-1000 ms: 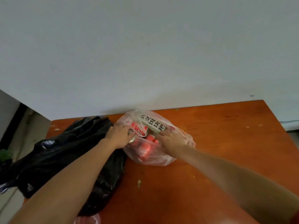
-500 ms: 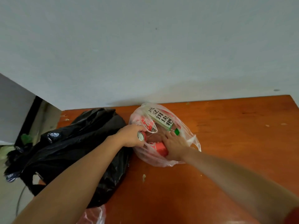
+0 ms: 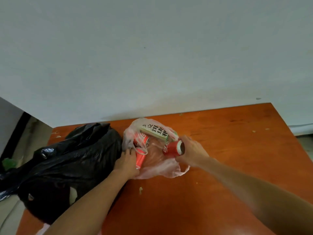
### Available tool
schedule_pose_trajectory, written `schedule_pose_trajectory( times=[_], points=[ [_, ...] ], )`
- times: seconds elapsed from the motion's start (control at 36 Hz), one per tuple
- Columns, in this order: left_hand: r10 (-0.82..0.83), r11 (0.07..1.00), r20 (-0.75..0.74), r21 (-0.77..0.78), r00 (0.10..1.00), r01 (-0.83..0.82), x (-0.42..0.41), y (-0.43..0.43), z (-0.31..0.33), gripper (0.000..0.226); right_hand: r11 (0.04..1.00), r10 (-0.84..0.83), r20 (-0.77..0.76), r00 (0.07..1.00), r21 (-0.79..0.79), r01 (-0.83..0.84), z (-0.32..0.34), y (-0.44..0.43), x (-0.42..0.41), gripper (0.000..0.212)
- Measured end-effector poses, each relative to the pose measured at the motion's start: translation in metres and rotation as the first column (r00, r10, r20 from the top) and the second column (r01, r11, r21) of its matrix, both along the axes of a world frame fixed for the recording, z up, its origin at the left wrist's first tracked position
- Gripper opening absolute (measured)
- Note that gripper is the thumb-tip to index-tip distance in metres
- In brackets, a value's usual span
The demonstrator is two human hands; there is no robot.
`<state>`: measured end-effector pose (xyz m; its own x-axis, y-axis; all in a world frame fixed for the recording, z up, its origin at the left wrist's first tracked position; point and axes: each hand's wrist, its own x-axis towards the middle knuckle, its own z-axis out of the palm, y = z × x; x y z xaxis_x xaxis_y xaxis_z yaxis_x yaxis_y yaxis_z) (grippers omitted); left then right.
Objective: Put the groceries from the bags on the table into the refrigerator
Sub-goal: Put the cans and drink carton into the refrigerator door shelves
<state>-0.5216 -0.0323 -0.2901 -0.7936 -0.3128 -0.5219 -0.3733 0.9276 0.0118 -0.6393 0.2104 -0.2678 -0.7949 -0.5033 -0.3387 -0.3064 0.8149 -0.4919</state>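
Note:
A thin pink plastic bag [image 3: 159, 168] lies open on the orange wooden table [image 3: 228, 150]. My right hand [image 3: 191, 152] grips a red soda can [image 3: 171, 149] on its side, lifted just above the bag's right edge. My left hand [image 3: 127, 161] is closed around a second red can [image 3: 141, 158] at the bag's left side. Another red can [image 3: 144, 139] and a white box with black characters [image 3: 155, 131] lie inside the bag. A big black plastic bag [image 3: 67, 163] sits to the left, touching the pink one.
A pale wall runs along the table's far edge. The floor shows past the table's left edge, with something green [image 3: 8, 164] low down. Small crumbs [image 3: 140, 189] dot the tabletop. A bit of another pink bag [image 3: 42, 229] peeks at the bottom left.
My right hand has drawn a red can out of the pink bag toward the right. My left hand has slid down to the bag's left side and closed on another can.

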Motion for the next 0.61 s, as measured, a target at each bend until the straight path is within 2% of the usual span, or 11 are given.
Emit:
schedule_pose_trajectory(
  times=[0.17, 0.25, 0.36, 0.5, 0.61],
  points=[
    [0.115, 0.993, -0.103, 0.017, 0.988, -0.114, 0.014, 0.014, -0.016, 0.115, 0.997, 0.021, -0.024, 0.999, 0.074, -0.019, -0.011, 0.016, 0.015, 0.083],
    [0.144, 0.99, -0.143, 0.022, 0.979, -0.142, 0.015, 0.018, -0.019, 0.11, 0.997, 0.029, -0.042, 0.999, 0.079, -0.026, -0.016, 0.015, 0.023, 0.086],
    [0.05, 0.999, -0.165, 0.01, 0.985, -0.049, 0.021, 0.024, -0.023, 0.088, 0.997, 0.051, -0.053, 0.997, 0.065, -0.048, -0.02, 0.011, 0.029, 0.083],
    [-0.137, 0.991, -0.166, -0.029, 0.977, 0.134, 0.033, 0.032, -0.021, 0.087, 0.999, 0.027, -0.073, 0.997, 0.027, -0.025, -0.021, 0.002, 0.026, 0.078],
    [-0.138, 0.99, -0.187, -0.028, 0.973, 0.135, 0.034, 0.034, -0.013, 0.086, 1.0, -0.023, -0.079, 0.997, 0.007, 0.024, -0.022, -0.003, 0.022, 0.078]
  ],
)
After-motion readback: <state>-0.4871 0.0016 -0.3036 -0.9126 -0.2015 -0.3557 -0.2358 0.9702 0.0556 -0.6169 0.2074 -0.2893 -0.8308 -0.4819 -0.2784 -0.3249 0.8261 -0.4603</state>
